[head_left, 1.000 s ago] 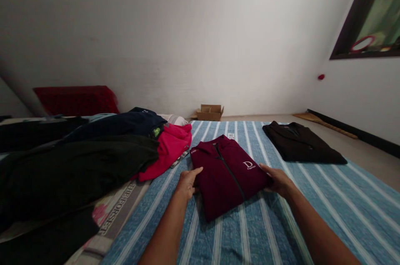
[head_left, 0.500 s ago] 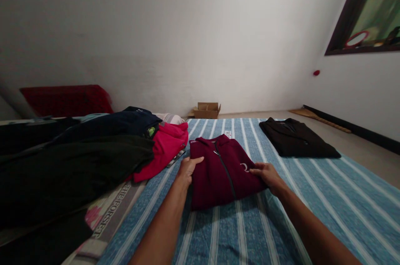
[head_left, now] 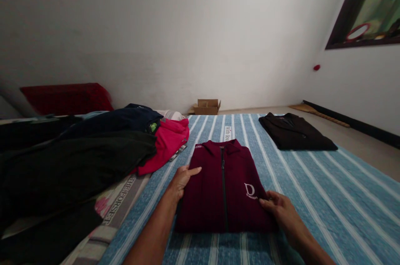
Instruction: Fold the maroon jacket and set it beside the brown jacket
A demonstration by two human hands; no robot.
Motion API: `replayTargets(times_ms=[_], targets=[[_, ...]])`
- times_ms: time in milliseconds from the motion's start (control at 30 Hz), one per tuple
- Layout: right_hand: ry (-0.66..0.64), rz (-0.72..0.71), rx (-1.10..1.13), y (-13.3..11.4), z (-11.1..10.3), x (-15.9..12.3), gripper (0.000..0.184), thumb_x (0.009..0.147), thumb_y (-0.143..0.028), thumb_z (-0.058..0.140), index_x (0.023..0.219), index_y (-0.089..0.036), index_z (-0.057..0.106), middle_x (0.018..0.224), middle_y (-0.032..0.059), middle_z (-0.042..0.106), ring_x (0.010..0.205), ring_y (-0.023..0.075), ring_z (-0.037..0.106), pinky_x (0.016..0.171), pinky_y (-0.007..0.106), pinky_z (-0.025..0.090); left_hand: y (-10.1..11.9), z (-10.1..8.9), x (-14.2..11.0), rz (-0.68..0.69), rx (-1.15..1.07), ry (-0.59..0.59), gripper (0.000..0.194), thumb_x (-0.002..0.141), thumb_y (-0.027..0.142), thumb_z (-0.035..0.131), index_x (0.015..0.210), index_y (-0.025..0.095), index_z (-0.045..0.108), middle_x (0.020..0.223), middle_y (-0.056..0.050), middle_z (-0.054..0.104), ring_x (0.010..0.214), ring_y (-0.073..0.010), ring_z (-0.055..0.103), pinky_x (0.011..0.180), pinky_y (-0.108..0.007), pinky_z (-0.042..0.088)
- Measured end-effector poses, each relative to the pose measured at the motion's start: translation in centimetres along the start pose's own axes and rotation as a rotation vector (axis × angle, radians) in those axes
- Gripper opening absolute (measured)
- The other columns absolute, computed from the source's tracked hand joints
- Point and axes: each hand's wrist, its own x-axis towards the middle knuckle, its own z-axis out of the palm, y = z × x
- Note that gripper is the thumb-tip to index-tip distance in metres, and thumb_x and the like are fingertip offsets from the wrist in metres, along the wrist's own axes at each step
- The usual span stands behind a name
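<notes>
A folded maroon zip-up jacket (head_left: 208,194) lies front side up on the blue striped bedsheet (head_left: 312,198). Its collar points away from me, and white lettering with a large D shows on the right of its zip. My left hand (head_left: 183,179) grips the left edge, thumb on top and the other fingers mostly hidden. At the lower right edge, my right hand (head_left: 279,208) pinches the fabric between thumb and fingers. Farther off to the right, a folded dark brown garment (head_left: 296,131) rests on the same sheet.
On the left is a heap of clothes, with a dark green garment (head_left: 78,165), a navy one (head_left: 125,120) and a pink one (head_left: 170,140). Beyond the bed, a cardboard box (head_left: 206,107) stands by the wall. A window (head_left: 375,11) is at upper right.
The maroon jacket has come nearer to me and turned straighter, its zip now almost upright in view. Both hands moved with it, keeping hold of its sides.
</notes>
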Motion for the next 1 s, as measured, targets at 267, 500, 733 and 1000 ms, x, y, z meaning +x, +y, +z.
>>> replayTargets(times_ms=[267,500,733,1000], targets=[[0.147,-0.070,-0.605,-0.5,-1.7,1.0,0.041,0.066,-0.055,0.056,0.081,-0.017,0.061,0.061,0.0037,0.061,0.059,0.0201,0.057,0.054,0.029,0.035,0.4,-0.6,0.8,0.200,0.502,0.350,0.028,0.053,0.020,0.074,0.078,0.015,0.061,0.079,-0.008,0.069,0.085,-0.0284,0.065,0.077,-0.035,0.048],[0.335,-0.462,-0.923,-5.2,0.2,4.3,0.021,0.077,-0.040,0.057,0.089,-0.023,0.063,0.081,0.0041,0.065,0.072,0.0198,0.059,0.061,0.028,0.034,3.3,5.3,-0.8,0.549,0.976,0.372,0.021,0.065,0.017,0.066,0.085,0.019,0.061,0.098,-0.009,0.066,0.104,-0.0269,0.056,0.094,-0.035,0.037],[0.325,-0.620,-1.215,-9.0,4.8,10.7,0.011,0.079,-0.021,0.054,0.086,-0.020,0.062,0.088,0.0059,0.060,0.077,0.0180,0.056,0.059,0.026,0.031,-1.2,12.7,-0.8,0.558,1.513,0.098,0.048,0.082,0.029,0.049,0.125,0.008,0.049,0.139,-0.022,0.039,0.133,-0.0324,0.028,0.107,-0.050,0.022],[0.353,-0.863,-1.232,-6.9,5.3,13.9,0.010,0.075,-0.012,0.053,0.077,-0.019,0.060,0.082,0.0057,0.059,0.080,0.0191,0.051,0.069,0.028,0.035,-4.8,11.8,0.5,0.538,1.540,0.125,0.066,0.083,0.042,0.041,0.138,0.006,0.034,0.147,-0.018,0.024,0.137,-0.0298,0.015,0.111,-0.050,0.016]])
